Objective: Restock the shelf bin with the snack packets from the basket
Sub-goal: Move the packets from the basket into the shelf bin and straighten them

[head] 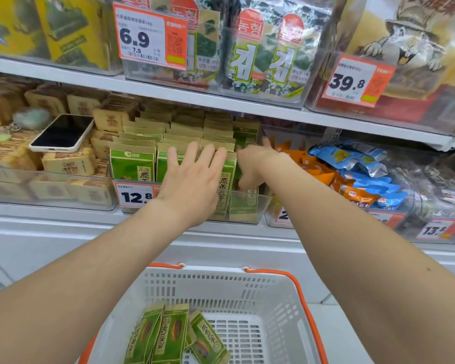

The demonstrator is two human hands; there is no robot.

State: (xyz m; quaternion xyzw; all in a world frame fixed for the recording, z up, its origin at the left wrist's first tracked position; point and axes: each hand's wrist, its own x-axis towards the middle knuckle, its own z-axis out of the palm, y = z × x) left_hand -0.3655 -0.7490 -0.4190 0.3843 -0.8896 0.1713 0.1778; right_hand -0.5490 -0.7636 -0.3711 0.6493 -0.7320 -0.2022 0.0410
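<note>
A clear shelf bin (263, 203) on the middle shelf holds rows of upright green snack packets (132, 166). My left hand (192, 179) lies flat with straight fingers against the front packets in the middle of the bin. At the bin's right end, my right hand (252, 164) reaches in from above, its fingers curled down over the top of a green packet (243, 206). Below, a white basket (281, 298) with orange handles holds several more green packets (172, 334) lying at its left side.
A phone (62, 134) lies on brown packets in the bin to the left. Orange and blue packets (352, 172) fill the bin to the right. The upper shelf edge (221, 101) hangs just above the bin, with seaweed packs on it. A 12.8 price tag (135, 197) is on the bin front.
</note>
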